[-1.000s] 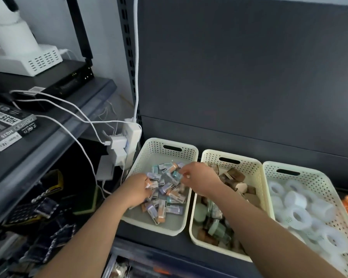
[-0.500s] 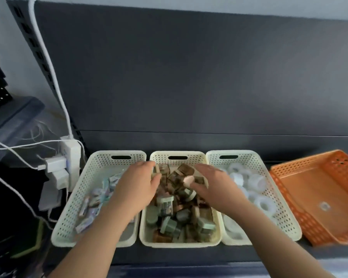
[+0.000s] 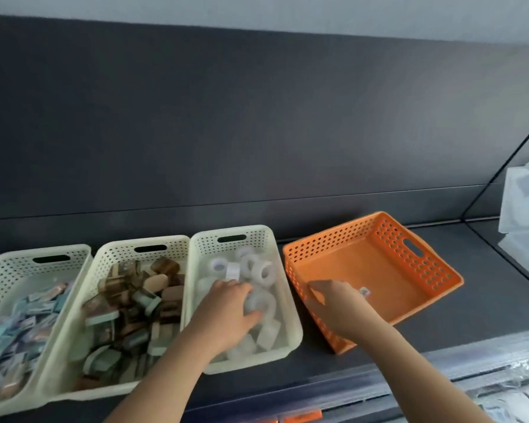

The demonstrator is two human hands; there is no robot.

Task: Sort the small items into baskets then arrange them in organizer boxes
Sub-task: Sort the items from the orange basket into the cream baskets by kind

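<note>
Left hand point(image 3: 226, 312): palm down inside the cream basket point(image 3: 202, 248), fingers bent over the white tape rolls point(image 3: 264, 274). Whether it grasps a roll cannot be told.
Tape rolls: under the left hand and ahead of its fingertips, loose in the basket.
Right hand point(image 3: 338, 306): inside the orange basket point(image 3: 409, 261), released, fingers reaching forward, thumb spread aside.
Small white item point(image 3: 364, 290): on the orange basket floor at the right fingertips. Contact cannot be told.
Middle basket point(image 3: 171, 248): just outboard of the left hand, filled with brown and green blocks point(image 3: 129, 300).
Far basket point(image 3: 9, 264): beyond that, further from the left hand, holding small packets point(image 3: 28, 315).
Clear organizer box point(image 3: 522, 209): well outboard of the right hand, on the dark shelf point(image 3: 486, 285).
</note>
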